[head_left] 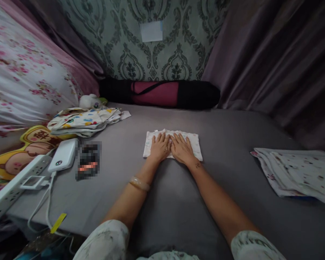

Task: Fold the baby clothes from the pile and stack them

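Note:
A white folded cloth (195, 146) with a faint print lies flat on the grey sheet (162, 202), straight ahead of me. My left hand (160, 146) rests palm down on its left half, fingers stretched out. On the right half my right hand (182, 147) lies flat too, its fingers slightly spread and pointing away from me. The two hands almost meet at the middle of the cloth. Both palms hide much of the cloth's centre. A pale bangle (139, 183) circles my left wrist.
At right lies a stack of folded cloths (300, 173). On the left are patterned folded fabric (83, 121), a white power bank (63, 155), a power strip (18, 184) with cables, and a blurred-out object (89, 160). A long black and maroon bag (157, 94) lies along the wall.

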Tool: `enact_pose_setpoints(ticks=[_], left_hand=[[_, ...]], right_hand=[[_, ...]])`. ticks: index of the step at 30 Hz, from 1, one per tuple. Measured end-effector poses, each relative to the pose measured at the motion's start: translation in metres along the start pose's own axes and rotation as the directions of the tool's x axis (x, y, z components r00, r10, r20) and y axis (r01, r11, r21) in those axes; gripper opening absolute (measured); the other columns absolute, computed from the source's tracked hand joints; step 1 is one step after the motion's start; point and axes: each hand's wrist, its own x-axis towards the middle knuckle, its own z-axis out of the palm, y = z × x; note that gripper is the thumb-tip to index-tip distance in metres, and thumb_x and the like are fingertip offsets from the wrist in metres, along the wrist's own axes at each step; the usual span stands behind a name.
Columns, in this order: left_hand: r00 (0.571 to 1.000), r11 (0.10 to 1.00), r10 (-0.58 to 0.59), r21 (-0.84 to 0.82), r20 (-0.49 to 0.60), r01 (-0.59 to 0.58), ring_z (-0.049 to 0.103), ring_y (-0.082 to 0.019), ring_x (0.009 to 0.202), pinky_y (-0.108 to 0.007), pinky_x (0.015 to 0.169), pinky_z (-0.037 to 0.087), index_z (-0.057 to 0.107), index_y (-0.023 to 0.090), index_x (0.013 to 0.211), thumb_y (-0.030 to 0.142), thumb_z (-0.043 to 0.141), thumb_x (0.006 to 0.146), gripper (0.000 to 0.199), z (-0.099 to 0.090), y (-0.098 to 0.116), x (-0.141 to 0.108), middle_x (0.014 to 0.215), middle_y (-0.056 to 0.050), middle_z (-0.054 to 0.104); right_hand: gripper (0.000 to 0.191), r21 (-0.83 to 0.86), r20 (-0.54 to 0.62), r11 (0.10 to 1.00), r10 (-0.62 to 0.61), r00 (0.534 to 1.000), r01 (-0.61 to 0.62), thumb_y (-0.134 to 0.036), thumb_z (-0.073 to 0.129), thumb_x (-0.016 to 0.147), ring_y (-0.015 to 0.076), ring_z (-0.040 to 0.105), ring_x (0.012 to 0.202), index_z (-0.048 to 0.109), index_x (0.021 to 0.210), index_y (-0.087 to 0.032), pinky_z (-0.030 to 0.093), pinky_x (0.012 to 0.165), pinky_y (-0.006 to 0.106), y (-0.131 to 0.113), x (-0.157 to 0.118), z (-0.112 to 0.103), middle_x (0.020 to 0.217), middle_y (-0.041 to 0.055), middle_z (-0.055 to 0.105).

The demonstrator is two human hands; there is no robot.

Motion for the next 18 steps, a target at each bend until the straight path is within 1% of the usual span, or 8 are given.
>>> enact_pose_setpoints(ticks=[5, 11, 15, 18], left_hand=[[0.998, 0.998, -0.065, 0.008, -0.021, 0.065, 0.028, -0.03, 0.142, -0.048, 0.115, 0.02, 0.04, 0.017, 0.144, 0.049, 0.027, 0.097, 0.058, 0.001, -0.013, -0.002, 0.152, -0.014, 0.036], [0.988, 0.988, -0.157, 0.007, 0.001, 0.157, 0.026, -0.03, 0.143, -0.046, 0.117, 0.018, 0.036, 0.006, 0.145, 0.05, 0.025, 0.097, 0.066, -0.002, -0.026, -0.004, 0.152, -0.019, 0.033], [0.979, 0.979, -0.204, -0.005, 0.021, 0.204, 0.022, -0.031, 0.144, -0.045, 0.116, 0.019, 0.034, 0.003, 0.145, 0.05, 0.023, 0.097, 0.068, -0.006, -0.031, -0.005, 0.153, -0.019, 0.03], [0.978, 0.979, -0.199, -0.025, 0.062, 0.201, 0.02, -0.031, 0.145, -0.045, 0.116, 0.021, 0.033, 0.003, 0.145, 0.05, 0.021, 0.097, 0.068, -0.009, -0.038, -0.005, 0.155, -0.018, 0.027]], right_hand=[[0.056, -0.014, -0.041, 0.998, 0.068, 0.997, -0.068, -0.032, 0.025, 0.096, 0.0254, 0.024, 0.143, 0.037, 0.145, -0.008, 0.015, 0.115, 0.047, 0.003, 0.0, 0.005, 0.154, 0.0125, 0.032], [0.061, -0.032, -0.077, 0.98, 0.192, 0.978, -0.195, -0.036, 0.026, 0.097, 0.0286, 0.025, 0.142, 0.033, 0.146, 0.0, 0.018, 0.115, 0.044, 0.019, -0.003, 0.008, 0.153, 0.0186, 0.031], [0.062, -0.037, -0.072, 0.972, 0.227, 0.971, -0.23, -0.038, 0.024, 0.097, 0.0296, 0.026, 0.141, 0.033, 0.145, 0.001, 0.017, 0.115, 0.045, 0.03, -0.007, 0.006, 0.152, 0.0196, 0.032], [0.063, -0.033, -0.089, 0.961, 0.27, 0.959, -0.274, -0.039, 0.024, 0.097, 0.0309, 0.024, 0.142, 0.033, 0.144, 0.002, 0.017, 0.114, 0.046, 0.035, -0.01, 0.003, 0.152, 0.0208, 0.031]])
